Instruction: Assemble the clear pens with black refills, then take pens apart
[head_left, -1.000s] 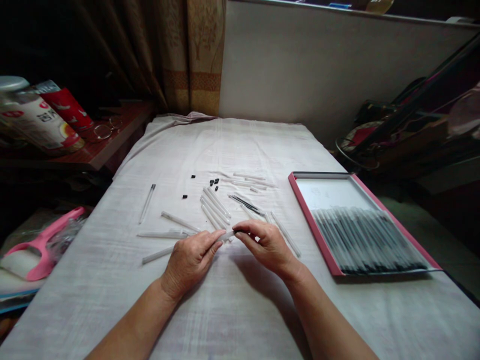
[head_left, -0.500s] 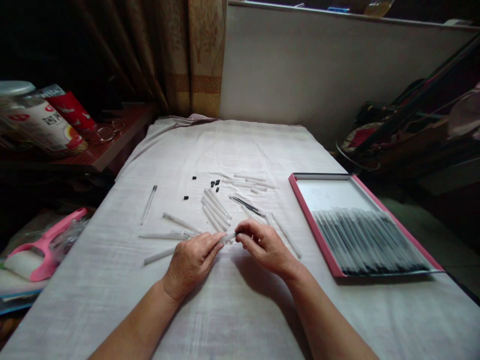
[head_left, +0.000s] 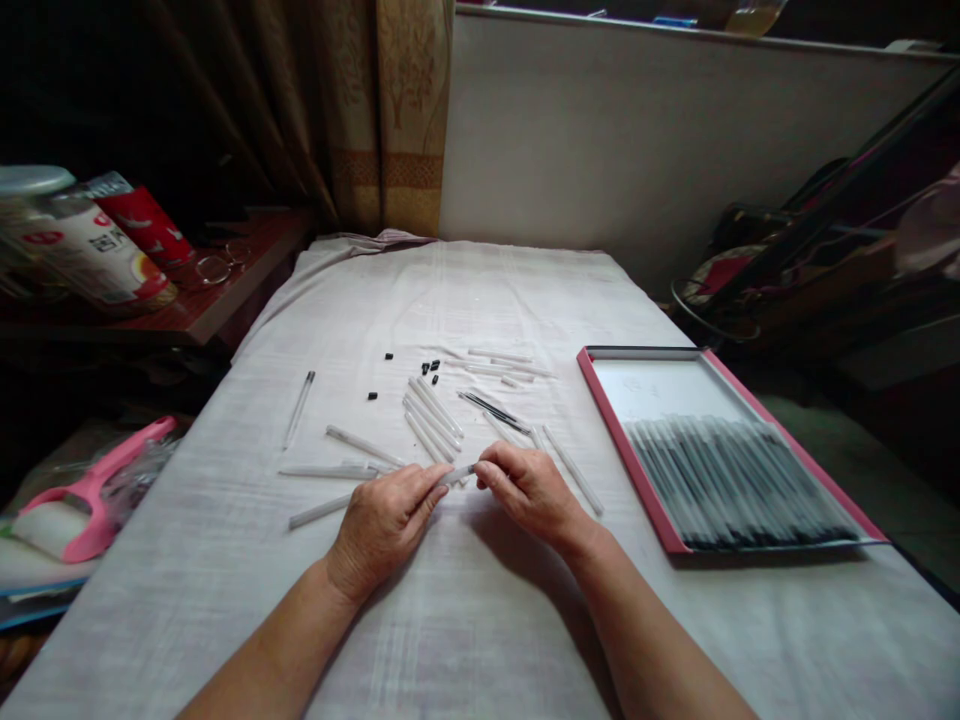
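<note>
Change: almost none. Your hands keep the pinch they had a second ago; loose parts and tray have not moved.
Left hand (head_left: 382, 525): palm down on the white cloth (head_left: 450, 630), fingertips closed on the left end of the clear pen barrel (head_left: 457, 474).
Right hand (head_left: 529, 492): thumb and fingers closed on the barrel's right end.
Barrel position: between your two hands, low over the cloth, roughly level, just in front of the loose pile.
Loose barrels (head_left: 433, 408): scattered on the cloth beyond your fingers, more off to the left.
Black refills (head_left: 495, 410): thin and dark, lying among the barrels.
Black caps (head_left: 429, 366): small pieces, a little farther back.
Red-rimmed tray (head_left: 616, 430): to your right, with a row of finished pens (head_left: 731, 480) side by side in its near half.
Pink-handled tool (head_left: 90, 485): off the left edge of the cloth, lower down.
Jar (head_left: 82, 250): on the far left shelf, red and white label, print too blurred to read.
Spectacles (head_left: 217, 265): on the shelf beside the jar.
Curtain (head_left: 405, 110): patterned, behind the table.
</note>
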